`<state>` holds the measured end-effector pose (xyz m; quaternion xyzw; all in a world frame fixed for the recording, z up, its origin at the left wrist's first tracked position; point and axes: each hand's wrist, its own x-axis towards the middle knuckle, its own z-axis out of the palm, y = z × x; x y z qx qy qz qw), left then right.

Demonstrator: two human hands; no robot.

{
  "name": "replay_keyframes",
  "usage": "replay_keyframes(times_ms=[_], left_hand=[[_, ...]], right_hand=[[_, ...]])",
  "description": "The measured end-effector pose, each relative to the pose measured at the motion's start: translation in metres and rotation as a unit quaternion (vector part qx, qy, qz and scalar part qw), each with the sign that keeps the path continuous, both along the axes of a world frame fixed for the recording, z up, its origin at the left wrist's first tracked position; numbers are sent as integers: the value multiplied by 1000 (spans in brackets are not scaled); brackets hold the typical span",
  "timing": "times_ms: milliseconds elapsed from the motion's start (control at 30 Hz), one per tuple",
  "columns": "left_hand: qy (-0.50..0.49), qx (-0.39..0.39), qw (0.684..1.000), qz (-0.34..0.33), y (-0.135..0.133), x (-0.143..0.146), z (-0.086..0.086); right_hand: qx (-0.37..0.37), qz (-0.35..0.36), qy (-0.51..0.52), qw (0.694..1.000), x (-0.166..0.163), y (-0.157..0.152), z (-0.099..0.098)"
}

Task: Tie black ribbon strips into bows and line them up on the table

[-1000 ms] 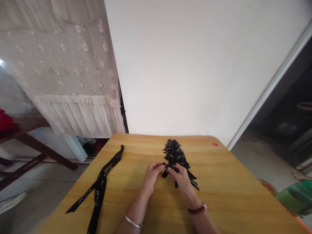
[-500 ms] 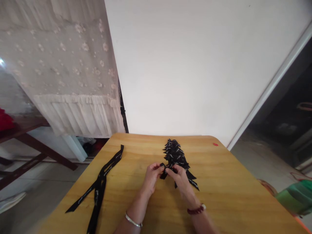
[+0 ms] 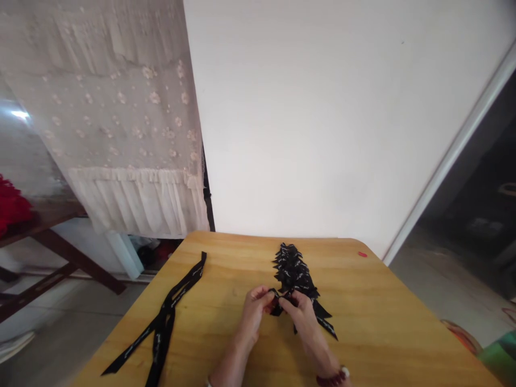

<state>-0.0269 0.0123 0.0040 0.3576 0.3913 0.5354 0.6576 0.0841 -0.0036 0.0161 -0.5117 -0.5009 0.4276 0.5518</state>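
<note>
Ribbon piece [image 3: 277, 299] pinched between left hand [image 3: 255, 313] and right hand [image 3: 301, 313], fingertips closed on it just at 6 o'clock of bow pile [image 3: 293, 271]; likely to slip or unfold if pinch loosens; could scatter pile if brushed.

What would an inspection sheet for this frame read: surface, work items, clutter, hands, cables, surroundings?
Surface: wooden table, light yellow grain, rounded far corners.
Work items: small black ribbon piece pinched between both hands; pile of black ribbon bows just beyond them, a printed tail trailing out to the right.
Clutter: long black ribbon strips lying on the table's left side; small red bit near the far right corner.
Hands: left hand and right hand meet fingertip to fingertip on the ribbon piece; bead bracelet on the right wrist.
Cables: nothing seen.
Surroundings: white wall; lace curtain at left; dark wooden bench with something red on it.
</note>
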Motion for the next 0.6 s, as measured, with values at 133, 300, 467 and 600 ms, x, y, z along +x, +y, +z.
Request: replay_keyframes(times_ms=[133, 300, 467, 600], left_hand=[[6, -7, 1000, -7, 0, 0, 0], [85, 20, 991, 99, 4, -3, 2], [61, -21, 997, 29, 1, -2, 3], [-20, -12, 999, -49, -2, 3, -1]], right_hand=[[8, -1, -18, 1000, 0, 0, -1], [33, -34, -57, 997, 7, 7, -11], [49, -56, -71, 995, 9, 10, -15], [57, -19, -54, 997, 5, 7, -11]])
